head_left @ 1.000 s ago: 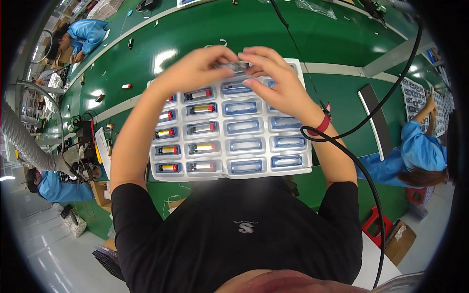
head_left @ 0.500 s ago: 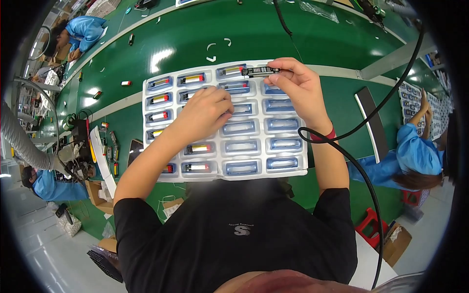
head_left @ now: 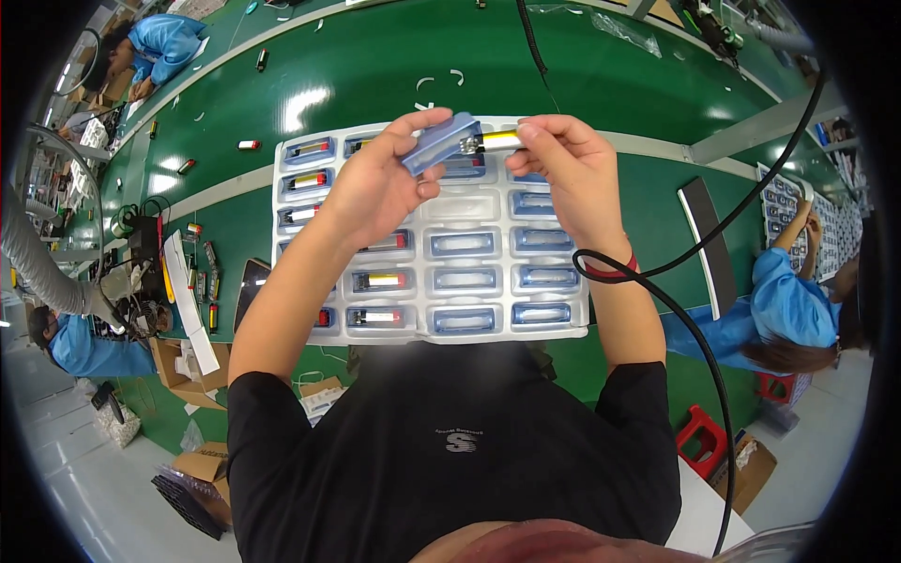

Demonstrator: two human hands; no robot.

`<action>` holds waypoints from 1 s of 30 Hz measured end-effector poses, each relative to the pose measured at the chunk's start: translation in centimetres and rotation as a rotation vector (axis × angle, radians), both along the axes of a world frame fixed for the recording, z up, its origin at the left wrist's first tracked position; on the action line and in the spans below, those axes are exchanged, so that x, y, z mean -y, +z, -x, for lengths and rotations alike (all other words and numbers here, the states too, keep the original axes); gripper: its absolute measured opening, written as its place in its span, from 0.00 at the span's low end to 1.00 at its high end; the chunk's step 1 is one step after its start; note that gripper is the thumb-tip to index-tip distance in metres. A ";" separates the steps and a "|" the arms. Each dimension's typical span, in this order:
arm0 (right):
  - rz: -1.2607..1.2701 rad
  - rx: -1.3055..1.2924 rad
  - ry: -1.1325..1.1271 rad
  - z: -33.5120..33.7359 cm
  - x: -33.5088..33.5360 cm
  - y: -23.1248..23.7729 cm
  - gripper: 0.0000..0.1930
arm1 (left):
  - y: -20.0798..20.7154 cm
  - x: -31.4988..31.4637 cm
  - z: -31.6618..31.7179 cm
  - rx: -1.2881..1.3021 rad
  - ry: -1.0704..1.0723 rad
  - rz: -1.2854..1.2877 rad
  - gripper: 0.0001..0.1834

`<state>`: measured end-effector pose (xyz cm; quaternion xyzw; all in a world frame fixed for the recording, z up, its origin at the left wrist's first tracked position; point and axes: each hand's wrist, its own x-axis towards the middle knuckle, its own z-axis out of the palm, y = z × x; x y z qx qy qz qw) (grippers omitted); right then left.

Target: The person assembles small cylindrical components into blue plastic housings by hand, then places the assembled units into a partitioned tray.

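Note:
A blue translucent plastic case (head_left: pixel 437 145) is raised over the upper part of the white tray (head_left: pixel 505 293), tilted, in the closed fingers of my left hand (head_left: pixel 374 183). Between thumb and fingers, my right hand (head_left: pixel 577 167) holds a small yellow-and-black battery-like piece (head_left: pixel 499 141) with a silvery inner end. That end is at the case's right side; whether it is inside cannot be made out. More blue cases sit in the tray's compartments. Several at left hold yellow, black and red pieces (head_left: pixel 383 281); my left hand and forearm hide some.
A black cable (head_left: pixel 690 328) loops over my right wrist. A black-and-white bar (head_left: pixel 710 249) lies right of the tray, a dark phone-like slab (head_left: pixel 251 286) left. Loose battery-like pieces (head_left: pixel 248 145) lie on the green table (head_left: pixel 347 70). People in blue (head_left: pixel 793 305) sit at both sides.
My left hand has lifted a blue case from the tray and turned palm inward. My right hand has rotated the battery-like piece, showing its yellow side, and brought its end to the case.

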<state>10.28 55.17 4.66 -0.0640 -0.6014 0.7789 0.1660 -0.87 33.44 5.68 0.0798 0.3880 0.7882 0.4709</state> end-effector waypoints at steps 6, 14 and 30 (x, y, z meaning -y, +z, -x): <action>0.017 0.035 0.017 0.0 1.1 -0.1 0.09 | 1.5 -0.6 -1.4 -0.434 0.025 0.250 0.24; 0.084 0.020 0.079 -0.5 1.0 -0.5 0.09 | -0.4 0.0 -0.9 -0.522 0.059 0.186 0.27; 0.069 0.089 0.104 -1.3 1.3 -1.0 0.10 | -0.5 -0.2 -2.4 -1.279 0.090 0.361 0.21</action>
